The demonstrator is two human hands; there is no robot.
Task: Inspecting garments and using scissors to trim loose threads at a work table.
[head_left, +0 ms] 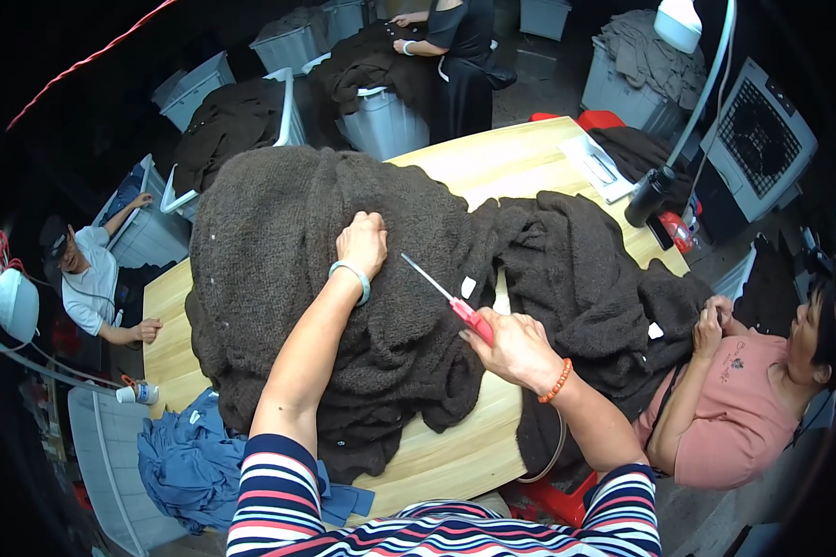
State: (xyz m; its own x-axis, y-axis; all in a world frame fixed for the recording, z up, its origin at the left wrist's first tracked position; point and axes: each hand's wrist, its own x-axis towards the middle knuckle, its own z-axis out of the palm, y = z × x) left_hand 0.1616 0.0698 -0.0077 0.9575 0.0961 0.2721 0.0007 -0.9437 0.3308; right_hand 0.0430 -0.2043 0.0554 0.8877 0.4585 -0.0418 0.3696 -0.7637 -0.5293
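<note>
A big heap of dark brown knitted garments point(260, 251) covers the middle of the wooden table point(492, 436). On top of it, my left hand point(362, 243) is closed, its curled fingers pinching the knit. My right hand point(520, 351) grips a red-handled tool point(472, 320) with a slim, pointed metal blade. That blade points up and left, over the heap, toward my left hand; whether it touches the knit I cannot tell. A small white tag point(468, 287) lies on the fabric beside the tool. More dark knitwear point(567, 269) spreads to the right.
Blue garments point(190, 459) lie at the table's near left corner, by a small white jar point(137, 395). A co-worker in pink point(734, 408) sits at the right, another in white point(88, 288) at the left. A dark bottle point(650, 197) stands at the far right; grey bins point(385, 125) stand behind.
</note>
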